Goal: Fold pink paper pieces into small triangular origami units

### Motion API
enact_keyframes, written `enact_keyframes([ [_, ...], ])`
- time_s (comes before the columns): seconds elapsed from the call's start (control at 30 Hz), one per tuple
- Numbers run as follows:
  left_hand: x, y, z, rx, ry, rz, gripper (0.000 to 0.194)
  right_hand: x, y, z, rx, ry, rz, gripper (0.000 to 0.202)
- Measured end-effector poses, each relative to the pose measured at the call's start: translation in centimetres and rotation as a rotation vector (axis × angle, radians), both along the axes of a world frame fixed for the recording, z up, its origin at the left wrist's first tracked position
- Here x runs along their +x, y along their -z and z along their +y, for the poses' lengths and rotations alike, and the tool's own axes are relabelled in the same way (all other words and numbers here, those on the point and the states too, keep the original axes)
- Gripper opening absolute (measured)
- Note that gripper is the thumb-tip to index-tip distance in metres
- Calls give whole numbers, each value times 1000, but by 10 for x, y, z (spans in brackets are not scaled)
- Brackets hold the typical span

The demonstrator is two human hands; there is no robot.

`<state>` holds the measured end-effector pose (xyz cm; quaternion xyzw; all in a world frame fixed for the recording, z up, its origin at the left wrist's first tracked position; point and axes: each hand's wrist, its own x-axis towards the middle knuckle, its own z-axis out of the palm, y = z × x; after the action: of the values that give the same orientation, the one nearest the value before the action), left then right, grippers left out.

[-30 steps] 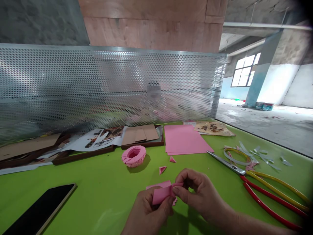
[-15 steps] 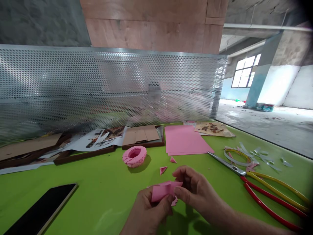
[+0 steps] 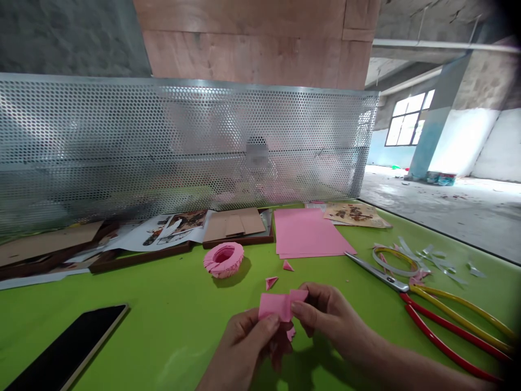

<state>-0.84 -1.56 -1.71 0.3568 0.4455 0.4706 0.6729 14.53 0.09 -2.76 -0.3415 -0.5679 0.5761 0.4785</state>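
Note:
A small folded piece of pink paper [image 3: 273, 306] is held between both hands over the green table. My left hand [image 3: 249, 338] pinches its lower left part, thumb on top. At the right end, my right hand [image 3: 323, 312] grips a folded flap of the same paper between thumb and fingers. Beneath the hands lies a pink paper scrap [image 3: 290, 333], partly hidden. Two small folded pink triangles, a nearer one [image 3: 271, 282] and a farther one [image 3: 288, 265], rest just beyond. Behind them to the left sits a ring of folded pink paper [image 3: 224, 260].
Large scissors [image 3: 401, 288] with red and yellow handles lie right, beside a tape roll [image 3: 395, 262] and clear tape scraps. Pink sheets [image 3: 311, 233] lie farther back. A phone [image 3: 69, 347] is at the left. Cardboard and trays [image 3: 238, 224] line the perforated metal screen [image 3: 195, 141].
The pink paper has been turned flatter and more upright, moving slightly right and up. My right hand has closed its fingers on the right flap.

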Motion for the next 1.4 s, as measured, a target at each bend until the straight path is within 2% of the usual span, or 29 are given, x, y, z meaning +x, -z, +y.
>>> enact_keyframes([
  [0.17, 1, -3, -1, 69, 138, 118, 33, -1, 3, -1, -2, 1, 8, 31],
  [0.27, 2, -9, -2, 134, 162, 197, 33, -1, 4, -2, -4, -4, 20, 31],
  [0.5, 4, -17, -3, 165, 161, 332, 35, -3, 1, -3, 3, -8, -23, 37],
  [0.8, 7, -21, -3, 215, 191, 299, 34, -4, 2, -4, 9, 5, -70, 33],
  [0.9, 7, -24, -5, 198, 198, 287, 28, -3, 1, -5, 14, 29, -78, 32],
  [1.03, 6, -29, -6, 167, 142, 257, 18, -2, -3, -8, 21, 13, -58, 31],
  [1.17, 3, -26, -4, 186, 160, 248, 2, -3, -5, -9, 14, -20, 2, 33],
  [1.3, 0, -25, -3, 276, 248, 202, 14, -1, -5, -6, 9, -89, 7, 40],
  [1.4, 0, -27, -3, 288, 250, 231, 16, 2, -5, -3, 27, -113, -43, 42],
])
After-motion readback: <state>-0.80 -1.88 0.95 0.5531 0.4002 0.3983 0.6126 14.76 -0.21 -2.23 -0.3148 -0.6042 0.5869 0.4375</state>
